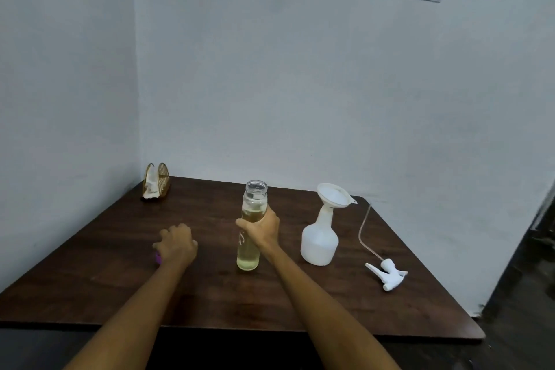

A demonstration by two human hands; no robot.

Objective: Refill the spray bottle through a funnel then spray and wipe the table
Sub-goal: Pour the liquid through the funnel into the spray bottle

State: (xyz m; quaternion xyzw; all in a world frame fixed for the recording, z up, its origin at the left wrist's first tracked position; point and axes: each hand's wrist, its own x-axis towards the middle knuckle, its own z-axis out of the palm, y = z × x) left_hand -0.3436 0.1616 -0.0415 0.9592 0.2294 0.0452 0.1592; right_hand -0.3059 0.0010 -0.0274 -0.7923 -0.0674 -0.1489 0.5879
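Note:
An uncapped clear bottle (248, 255) of pale yellow liquid stands upright mid-table, and my right hand (260, 227) grips it around the middle. To its right stands the white spray bottle (319, 242) with a white funnel (335, 195) seated in its neck. The spray trigger head (387, 273) with its thin tube lies on the table further right. My left hand (177, 245) rests on the table with curled fingers over a small purple thing (158, 258), mostly hidden; it looks like a cap.
A gold wire holder (157, 182) with white tissue stands in the far left corner of the dark wooden table (210, 294). White walls close the left and back sides. The table's right edge drops to a dark floor.

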